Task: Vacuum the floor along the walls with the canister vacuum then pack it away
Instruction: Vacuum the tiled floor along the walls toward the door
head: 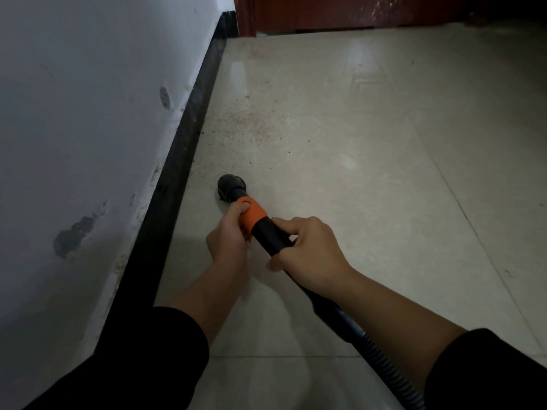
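A black vacuum wand [270,233] with an orange collar [252,214] points down at the tiled floor [355,143]. Its round black nozzle [231,186] is at the floor, a short way from the black skirting board [189,143]. My left hand [229,235] grips the orange collar. My right hand [307,250] grips the black tube just behind it. The ribbed hose [393,377] runs back under my right forearm to the lower edge. Brown dirt specks [239,125] lie on the floor ahead of the nozzle. The canister is not in view.
A scuffed white wall [88,113] rises on the left above the skirting. A dark red door or cabinet base [325,13] closes off the far end. Pale tiles stretch away to the right.
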